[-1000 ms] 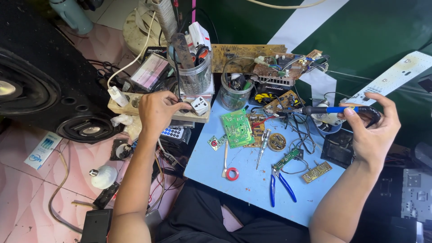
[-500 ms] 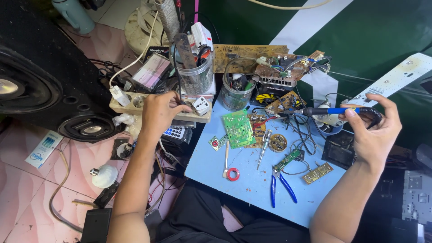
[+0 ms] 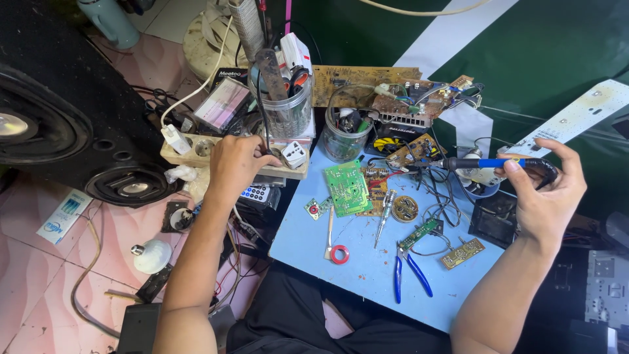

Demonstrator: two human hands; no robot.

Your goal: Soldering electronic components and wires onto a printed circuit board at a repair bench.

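- Big black speaker (image 3: 46,124) lay well left of the left fingers; not touched.
- Blue work board (image 3: 367,275) sat between both hands, cluttered with parts.
- Wooden power strip (image 3: 196,154) sat right under the left hand (image 3: 230,160); fingers curled down on its top by a white plug adapter (image 3: 295,155). Whether they pinched a thin black wire (image 3: 261,118) there could not be told.
- Right hand (image 3: 547,193) was clenched around the soldering iron (image 3: 498,164), handle in the fingers, tip pointing left toward the brown circuit board (image 3: 416,149).
- Green circuit board (image 3: 347,188) lay between the hands, nearer the iron tip than the left fingers.
- Blue pliers (image 3: 407,272) lay below the right fingers, loose.
- Risk, as judged: the iron tip hung just beside loose wires; a wobble in the one-handed grip could melt insulation. Left fingers on a live strip could slip onto the sockets.
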